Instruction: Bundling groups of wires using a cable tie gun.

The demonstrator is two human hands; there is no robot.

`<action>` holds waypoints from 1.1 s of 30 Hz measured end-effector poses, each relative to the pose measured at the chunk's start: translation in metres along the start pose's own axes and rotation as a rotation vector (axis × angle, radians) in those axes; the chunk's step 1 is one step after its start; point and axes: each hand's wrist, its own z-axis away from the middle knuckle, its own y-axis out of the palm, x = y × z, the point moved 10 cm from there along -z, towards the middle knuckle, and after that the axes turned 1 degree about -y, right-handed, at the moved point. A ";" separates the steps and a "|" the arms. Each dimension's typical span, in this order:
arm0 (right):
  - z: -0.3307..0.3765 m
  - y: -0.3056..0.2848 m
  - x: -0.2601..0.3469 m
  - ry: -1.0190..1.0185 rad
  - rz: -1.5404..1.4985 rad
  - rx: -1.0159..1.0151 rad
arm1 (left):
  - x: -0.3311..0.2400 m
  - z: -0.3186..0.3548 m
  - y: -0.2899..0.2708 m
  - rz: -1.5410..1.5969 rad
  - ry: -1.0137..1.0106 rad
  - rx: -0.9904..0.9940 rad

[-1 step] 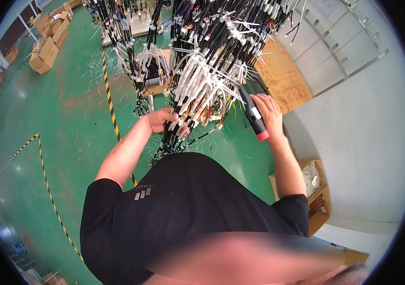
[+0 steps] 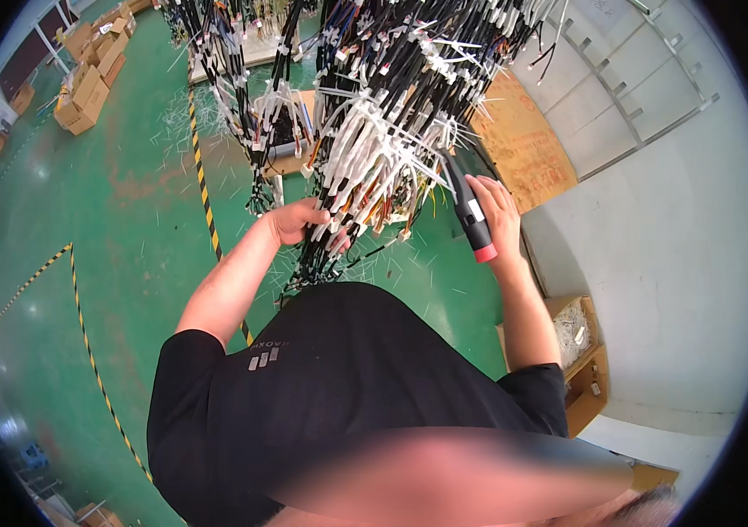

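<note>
A thick bundle of wire harnesses (image 2: pixel 365 149) hangs before me, with black cables, white sleeves, small connectors and many white cable tie tails sticking out. My left hand (image 2: pixel 293 221) is closed around its lower part, the thumb across the front and some fingers hidden behind the wires. Right of the bundle, my right hand (image 2: pixel 499 215) grips a long black hand tool (image 2: pixel 469 211) with a red end. The tool's narrow nose points up toward the cable ties; whether it touches them I cannot tell. Part of my right fingers is hidden by the tool.
Another harness bundle (image 2: pixel 233 88) hangs at the left. Cut tie ends litter the green floor (image 2: pixel 146 290), which has a yellow-black striped line (image 2: pixel 204 193). An open carton (image 2: pixel 589 378) of white scraps stands at the right by a wooden board (image 2: pixel 523 132). Several cartons (image 2: pixel 84 101) stand far left.
My right hand and the tool have shifted very slightly. My left hand keeps the same hold on the harness bundle.
</note>
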 end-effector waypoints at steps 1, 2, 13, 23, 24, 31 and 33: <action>0.011 0.003 -0.003 0.113 -0.097 -0.052 | 0.000 0.001 0.006 0.005 -0.005 0.010; 0.024 0.010 -0.003 0.164 -0.243 -0.162 | -0.004 0.001 0.011 -0.017 -0.016 0.009; 0.034 0.011 0.016 0.134 -0.242 -0.062 | 0.007 -0.002 -0.007 0.009 -0.040 -0.041; 0.024 -0.004 0.014 0.300 -0.697 0.135 | 0.002 -0.003 -0.003 -0.037 -0.006 -0.028; 0.019 -0.007 0.010 0.333 -0.767 0.132 | 0.004 -0.004 -0.002 -0.042 -0.009 -0.011; -0.010 -0.021 0.008 0.499 -0.911 0.311 | 0.003 -0.005 0.000 -0.056 -0.005 -0.009; -0.015 -0.021 0.008 0.475 -0.866 0.405 | 0.000 -0.005 0.004 -0.113 0.027 -0.016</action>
